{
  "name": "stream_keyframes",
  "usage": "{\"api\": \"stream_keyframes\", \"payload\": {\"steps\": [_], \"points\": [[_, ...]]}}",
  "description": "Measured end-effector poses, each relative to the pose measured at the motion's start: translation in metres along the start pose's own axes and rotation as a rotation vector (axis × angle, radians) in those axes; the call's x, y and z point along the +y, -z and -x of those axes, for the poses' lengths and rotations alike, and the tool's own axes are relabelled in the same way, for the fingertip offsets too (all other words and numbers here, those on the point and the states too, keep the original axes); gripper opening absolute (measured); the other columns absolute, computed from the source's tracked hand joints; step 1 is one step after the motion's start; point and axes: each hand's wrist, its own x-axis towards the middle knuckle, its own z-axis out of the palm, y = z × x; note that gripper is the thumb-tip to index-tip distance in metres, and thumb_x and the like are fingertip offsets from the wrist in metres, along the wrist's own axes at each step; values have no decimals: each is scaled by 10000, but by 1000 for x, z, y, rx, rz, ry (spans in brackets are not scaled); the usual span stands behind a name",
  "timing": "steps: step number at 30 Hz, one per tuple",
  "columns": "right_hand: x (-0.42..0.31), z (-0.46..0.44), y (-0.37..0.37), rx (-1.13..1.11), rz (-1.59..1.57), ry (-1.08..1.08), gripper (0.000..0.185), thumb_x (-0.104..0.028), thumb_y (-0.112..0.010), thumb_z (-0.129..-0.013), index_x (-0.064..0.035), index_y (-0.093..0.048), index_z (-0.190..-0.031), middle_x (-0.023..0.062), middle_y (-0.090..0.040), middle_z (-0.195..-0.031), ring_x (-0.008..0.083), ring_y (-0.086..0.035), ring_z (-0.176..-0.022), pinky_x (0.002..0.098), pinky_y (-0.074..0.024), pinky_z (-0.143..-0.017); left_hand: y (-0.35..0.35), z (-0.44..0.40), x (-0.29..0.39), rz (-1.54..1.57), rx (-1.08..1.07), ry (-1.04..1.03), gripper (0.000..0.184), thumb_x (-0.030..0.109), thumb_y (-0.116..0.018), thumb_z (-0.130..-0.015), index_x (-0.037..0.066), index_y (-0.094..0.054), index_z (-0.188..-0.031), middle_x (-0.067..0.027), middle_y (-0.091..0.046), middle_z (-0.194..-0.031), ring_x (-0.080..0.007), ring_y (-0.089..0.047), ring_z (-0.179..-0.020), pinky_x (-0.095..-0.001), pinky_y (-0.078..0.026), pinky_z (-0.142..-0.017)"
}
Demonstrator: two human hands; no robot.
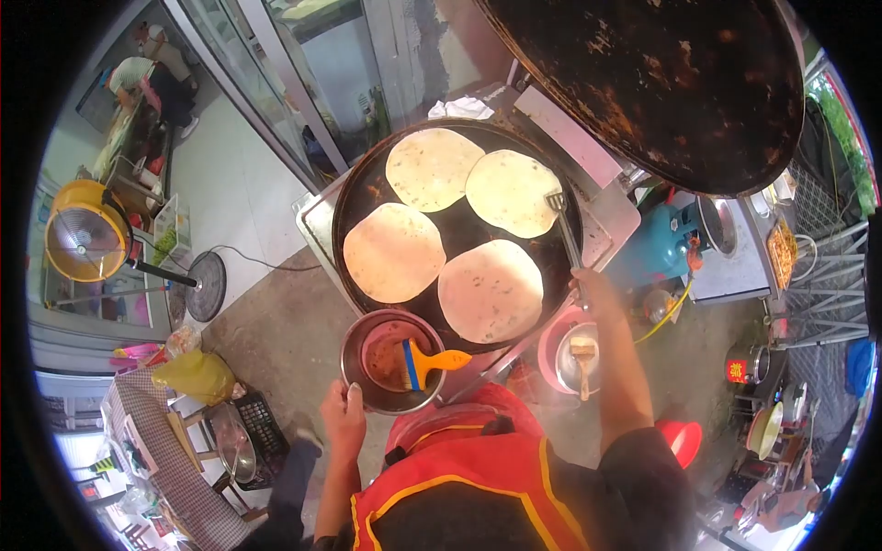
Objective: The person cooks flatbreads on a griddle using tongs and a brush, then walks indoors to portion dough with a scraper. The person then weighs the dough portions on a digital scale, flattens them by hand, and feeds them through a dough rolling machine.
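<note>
Several round flatbreads with dark flecks lie on a large black griddle (377, 188). My right hand (597, 292) is closed around the handle of a slotted metal spatula (571, 241). Its head rests at the right edge of the upper-right flatbread (512, 191). At the near left, my left hand (344, 418) grips the rim of a metal bowl (351, 354). Inside that bowl sits a smaller reddish bowl (384, 342), and across them lies a brush (441, 359) with an orange handle and blue band. The near flatbread (491, 294) lies closest to me.
A large blackened lid (661, 83) stands raised behind the griddle. Right of me, a pink basin (548, 354) holds a metal bowl and a wooden-handled brush (583, 363). A blue gas cylinder (657, 246) with a yellow hose stands further right. A yellow fan (87, 230) and people are at the left.
</note>
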Motion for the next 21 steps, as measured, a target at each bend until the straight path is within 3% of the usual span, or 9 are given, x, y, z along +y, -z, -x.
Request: {"api": "stream_keyframes", "payload": {"steps": [2,5,7,9,11,14,17,20,21], "points": [[-18,16,1,3,-83,-30,145,-181,-608,-788,-37,-623,-795,28,-604,-704,118,-523,-516,260,-371,-382,0,-1,0,-37,0,-11,192,116,-502,-875,-5,-486,-726,-72,-509,-569,-117,-511,-515,-293,-426,-476],[-15,5,20,-63,53,73,148,-181,-617,-787,-33,-621,-795,31,-589,-685,86,-516,-508,231,-359,-375,-1,0,2,27,1,47,191,117,-501,-874,-7,-489,-729,-76,-513,-572,-126,-512,-512,-297,-426,-482],[-3,-5,25,-145,145,545,159,-187,-622,-792,-31,-628,-820,28,-577,-672,79,-506,-486,218,-356,-364,-1,1,7,-4,9,30,189,120,-503,-872,-10,-492,-734,-83,-515,-574,-132,-517,-517,-303,-429,-490],[1,-8,28,-159,111,540,165,-186,-625,-794,-28,-631,-837,24,-565,-662,77,-495,-463,212,-352,-353,1,2,8,-39,-1,16,189,122,-504,-869,-12,-494,-736,-91,-517,-576,-139,-521,-521,-308,-430,-496],[0,-5,28,-95,-47,52,164,-179,-625,-791,-24,-631,-845,20,-554,-652,78,-483,-440,215,-347,-343,5,2,6,-80,-35,1,190,124,-505,-867,-13,-494,-736,-98,-520,-579,-146,-525,-523,-312,-428,-500],[28,5,36,-67,228,99,154,-168,-612,-787,-26,-629,-844,15,-540,-645,75,-476,-430,220,-356,-345,5,2,5,-134,-41,-5,195,129,-508,-865,-14,-492,-733,-111,-516,-578,-157,-524,-520,-320,-418,-493],[25,28,24,3,108,98,164,-174,-619,-783,-28,-634,-856,8,-531,-638,70,-472,-426,218,-357,-345,3,5,14,-37,-32,-6,199,133,-508,-863,-14,-490,-730,-128,-509,-578,-177,-523,-515,-338,-398,-482],[29,33,28,-86,-25,175,200,-198,-636,-784,-26,-641,-885,5,-530,-638,68,-468,-426,213,-358,-348,4,5,1,-109,-49,-2,194,137,-503,-865,-14,-506,-743,-123,-524,-585,-179,-537,-524,-338,-410,-494],[33,30,31,-90,57,205,208,-206,-639,-784,-25,-643,-886,6,-530,-638,70,-468,-424,213,-353,-347,6,5,2,-112,-49,-13,193,137,-502,-866,-13,-509,-744,-122,-527,-587,-182,-539,-524,-337,-412,-496]]}}
